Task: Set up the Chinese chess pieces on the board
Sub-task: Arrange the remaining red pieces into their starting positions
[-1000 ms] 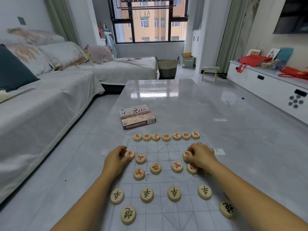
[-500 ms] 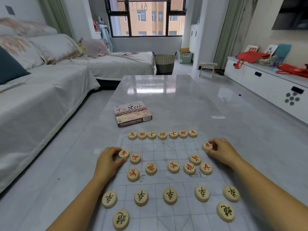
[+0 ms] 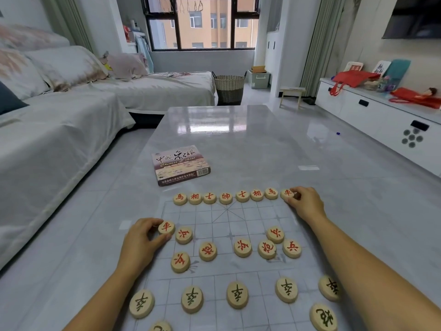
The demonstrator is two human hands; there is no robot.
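A translucent Chinese chess board (image 3: 228, 216) lies on the grey table. Round wooden pieces with red characters form the far row (image 3: 225, 197). My right hand (image 3: 304, 203) pinches a red chariot piece (image 3: 286, 193) at the right end of that row. My left hand (image 3: 143, 240) pinches another red chariot piece (image 3: 166, 227) near the board's left edge. Several loose red pieces (image 3: 242, 247) lie scattered across the middle. A row of black-lettered soldiers (image 3: 237, 295) sits nearer to me, with a black cannon (image 3: 323, 317) at the lower right.
The chess set's box (image 3: 180, 164) lies on the table beyond the board, to the left. A covered sofa (image 3: 47, 139) runs along the left. A white cabinet (image 3: 381, 120) stands at the right, with a woven basket (image 3: 229, 88) at the table's far end.
My right hand carried its red chariot from the board's middle right up to the right end of the far row. My left hand stayed by the left edge with its chariot.
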